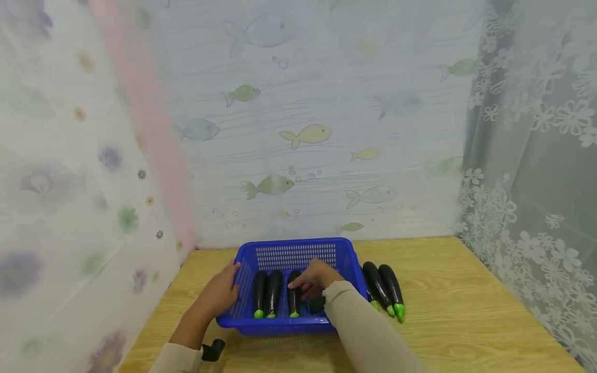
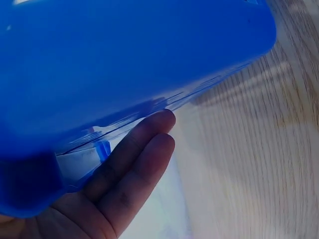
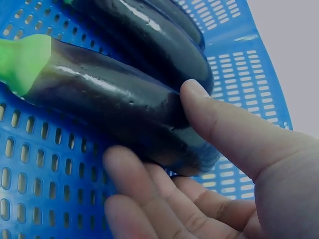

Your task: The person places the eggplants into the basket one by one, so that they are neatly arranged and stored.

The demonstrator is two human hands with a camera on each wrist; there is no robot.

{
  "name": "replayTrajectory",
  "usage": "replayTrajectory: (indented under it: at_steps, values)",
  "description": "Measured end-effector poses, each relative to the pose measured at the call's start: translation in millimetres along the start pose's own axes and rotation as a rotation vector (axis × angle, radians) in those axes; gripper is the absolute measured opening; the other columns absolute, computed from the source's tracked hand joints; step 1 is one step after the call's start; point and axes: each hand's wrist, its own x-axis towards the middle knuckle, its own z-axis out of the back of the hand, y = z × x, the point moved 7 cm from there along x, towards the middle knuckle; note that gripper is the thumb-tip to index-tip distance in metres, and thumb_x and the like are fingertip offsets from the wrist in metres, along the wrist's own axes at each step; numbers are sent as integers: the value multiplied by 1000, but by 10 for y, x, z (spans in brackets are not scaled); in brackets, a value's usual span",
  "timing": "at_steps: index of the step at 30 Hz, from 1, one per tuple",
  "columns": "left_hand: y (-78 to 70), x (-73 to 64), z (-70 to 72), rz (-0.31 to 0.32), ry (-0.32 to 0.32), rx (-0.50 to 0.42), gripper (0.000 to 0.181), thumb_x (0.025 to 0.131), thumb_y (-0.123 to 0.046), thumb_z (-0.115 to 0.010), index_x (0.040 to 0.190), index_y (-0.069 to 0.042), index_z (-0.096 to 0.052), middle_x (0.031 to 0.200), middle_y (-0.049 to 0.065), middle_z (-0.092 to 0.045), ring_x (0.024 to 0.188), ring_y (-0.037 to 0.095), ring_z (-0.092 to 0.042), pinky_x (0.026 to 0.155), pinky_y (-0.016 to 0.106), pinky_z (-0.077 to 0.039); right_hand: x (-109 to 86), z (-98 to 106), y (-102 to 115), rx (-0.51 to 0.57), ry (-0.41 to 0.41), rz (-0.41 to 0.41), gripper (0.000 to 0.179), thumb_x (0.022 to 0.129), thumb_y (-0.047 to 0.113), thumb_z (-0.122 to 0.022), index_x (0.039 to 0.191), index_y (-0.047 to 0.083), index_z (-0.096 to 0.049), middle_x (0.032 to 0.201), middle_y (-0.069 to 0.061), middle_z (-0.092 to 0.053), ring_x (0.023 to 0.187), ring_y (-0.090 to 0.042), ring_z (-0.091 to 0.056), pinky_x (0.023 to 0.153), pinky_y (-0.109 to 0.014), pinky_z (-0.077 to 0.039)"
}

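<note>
A blue perforated plastic basket point(image 1: 289, 325) stands on the wooden table. My left hand point(image 1: 221, 291) holds its left rim, with two fingers point(image 2: 142, 167) lying along the outside wall in the left wrist view. Inside the basket, my right hand point(image 1: 321, 274) grips a dark purple eggplant point(image 3: 109, 94) with a bright green stem end. The thumb presses on its rounded end while the other fingers curl beneath its side. Two more eggplants point(image 1: 273, 294) lie side by side to the left of it in the basket, green ends toward me.
Several eggplants point(image 1: 392, 285) lie on the table point(image 1: 448, 290) just right of the basket, one partly hidden by its wall. Behind stands a fish-patterned curtain point(image 1: 326, 197), with floral sheets on both sides. A black wrist device point(image 1: 213, 350) sits at my left cuff.
</note>
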Motion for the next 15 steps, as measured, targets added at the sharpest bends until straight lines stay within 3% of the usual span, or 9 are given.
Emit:
replayTrajectory:
  at_steps: [10,15]
  values:
    - [-23,-76,20,1,3,4,61,100,-2,-53,157,7,-33,165,33,-25,149,52,-33,116,68,-31,-77,-81,57,-12,-26,0,41,79,19,-90,101,-4,-65,90,-22,-75,78,-35,-79,68,-43,-65]
    - [-41,-77,23,-6,-4,-1,61,100,-2,-53,157,7,-33,165,34,-26,148,53,-34,115,69,-32,-96,-120,100,-12,-34,1,43,79,18,-90,105,-5,-65,90,-21,-75,76,-34,-79,67,-42,-65]
